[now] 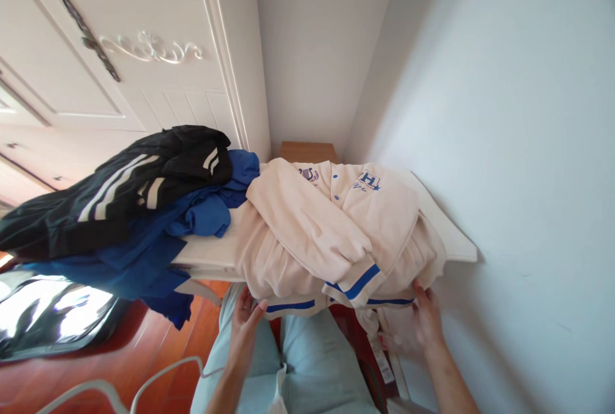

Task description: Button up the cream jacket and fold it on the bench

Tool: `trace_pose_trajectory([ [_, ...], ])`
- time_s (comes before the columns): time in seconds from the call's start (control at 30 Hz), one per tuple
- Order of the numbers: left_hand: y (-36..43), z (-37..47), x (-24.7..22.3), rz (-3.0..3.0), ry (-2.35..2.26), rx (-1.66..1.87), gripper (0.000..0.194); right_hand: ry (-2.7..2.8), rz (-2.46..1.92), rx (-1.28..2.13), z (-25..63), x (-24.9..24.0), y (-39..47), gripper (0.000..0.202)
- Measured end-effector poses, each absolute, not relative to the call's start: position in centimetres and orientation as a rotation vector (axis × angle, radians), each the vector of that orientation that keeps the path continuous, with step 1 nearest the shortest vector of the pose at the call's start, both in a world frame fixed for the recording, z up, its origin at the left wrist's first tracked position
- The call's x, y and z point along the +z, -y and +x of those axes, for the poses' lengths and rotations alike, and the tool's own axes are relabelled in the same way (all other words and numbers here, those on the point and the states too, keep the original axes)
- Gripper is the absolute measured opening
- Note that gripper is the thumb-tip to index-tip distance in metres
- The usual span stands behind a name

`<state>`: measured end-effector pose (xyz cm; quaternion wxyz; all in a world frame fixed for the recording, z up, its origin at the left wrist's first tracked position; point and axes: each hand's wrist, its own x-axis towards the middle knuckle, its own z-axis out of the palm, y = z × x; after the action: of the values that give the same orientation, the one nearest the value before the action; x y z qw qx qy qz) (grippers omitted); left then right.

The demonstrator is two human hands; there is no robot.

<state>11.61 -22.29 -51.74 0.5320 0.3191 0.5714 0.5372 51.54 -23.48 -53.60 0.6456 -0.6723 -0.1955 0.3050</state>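
A cream jacket [307, 228] with blue-striped cuffs and hem lies front up on a narrow white table. One sleeve is folded across its front, with the striped cuff [358, 282] near the hem. My left hand [246, 321] grips the hem's left corner, thumb nearest me and some fingers hidden by the cloth. At the right corner of the hem, my right hand [427, 318] has its fingers closed on the jacket's edge; it is slightly blurred.
Left on the white table [206, 250] lie a black garment [168, 170] with white stripes and a blue garment [163, 247]. A white cabinet [177, 4] stands behind them. A pale wall [519, 145] closes off the right. A dark, shiny object [62, 318] sits on the reddish floor.
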Motion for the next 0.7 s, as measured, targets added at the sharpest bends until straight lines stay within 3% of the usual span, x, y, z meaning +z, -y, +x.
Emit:
trace_pose_trajectory([
  [0.13, 21.8, 11.5, -50.3, 0.691, -1.441, 1.034, 0.057, 0.368, -1.423, 1.096, 52.3, -52.8, 24.5, 0.053],
  [0.27, 23.2, 10.8, -49.7, 0.578, -1.415, 0.979, 0.043, 0.527, -1.479, 1.136, 53.3, -51.6, 26.2, 0.039],
  [0.37, 24.7, 10.2, -49.6, 0.433, -1.323, 0.993, 0.043, 0.558, -1.471, 1.128, 53.7, -50.7, 27.3, 0.033],
  [0.7, 28.9, 9.4, -43.4, 0.224, -1.367, 0.936, 0.057, 0.285, -1.727, 1.087, 55.0, -44.2, 32.6, 0.045],
])
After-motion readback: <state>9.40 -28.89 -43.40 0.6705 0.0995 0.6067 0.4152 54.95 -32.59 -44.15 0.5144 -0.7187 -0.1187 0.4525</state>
